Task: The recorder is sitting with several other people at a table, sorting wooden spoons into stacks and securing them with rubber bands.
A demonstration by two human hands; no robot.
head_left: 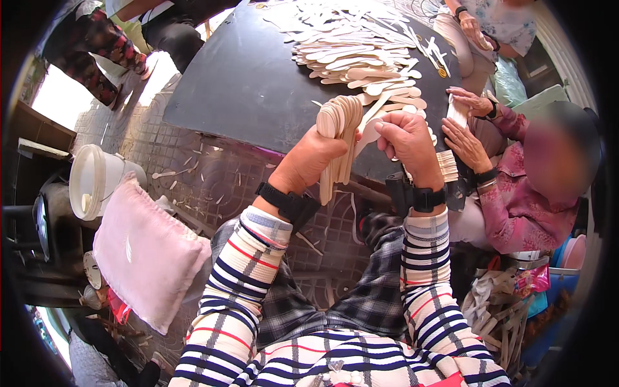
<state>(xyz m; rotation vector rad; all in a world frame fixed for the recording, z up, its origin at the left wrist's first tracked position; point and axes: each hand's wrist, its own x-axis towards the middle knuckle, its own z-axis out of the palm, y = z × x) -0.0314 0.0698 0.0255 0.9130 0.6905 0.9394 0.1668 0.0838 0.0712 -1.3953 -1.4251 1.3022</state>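
My left hand (pixel 308 161) is closed around a bundle of flat wooden spoons (pixel 340 116), their rounded ends up and their handles hanging below the fist. Just to its right, my right hand (pixel 409 138) pinches a single wooden spoon (pixel 367 137) between thumb and fingers, close beside the bundle. Both hands are raised over the near edge of the dark table (pixel 238 90). Beyond them, a large loose pile of wooden spoons (pixel 351 48) spreads across the tabletop.
At right, a co-worker's hands (pixel 469 147) hold a row of wooden pieces (pixel 458 111). A neat stack (pixel 447 166) lies by my right wrist. A pink cushion (pixel 148 251) and a white bucket (pixel 97 180) stand at left. Wood strips (pixel 500 322) fill the lower right.
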